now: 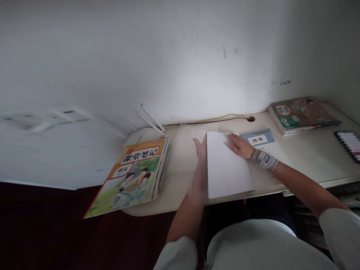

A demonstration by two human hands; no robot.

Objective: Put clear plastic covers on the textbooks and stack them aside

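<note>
A white sheet or blank page [226,168] lies before me on the desk, over part of a book with a blue-topped cover [267,137]. My right hand [240,146] rests on its upper right part, fingers stretched out and slightly blurred, a grey band on the wrist. Along the sheet's left edge stands my left hand [201,150], thumb spread away to the left and the other fingers partly hidden by the sheet. Neither hand visibly grips anything.
A stack of books with an orange and green cover [137,176] overhangs the desk [180,180] at left. More books [306,114] and a phone [350,144] lie at right. Cables [210,119] run along the wall to a hole. A white router-like box with antennas [146,133] stands behind the left stack.
</note>
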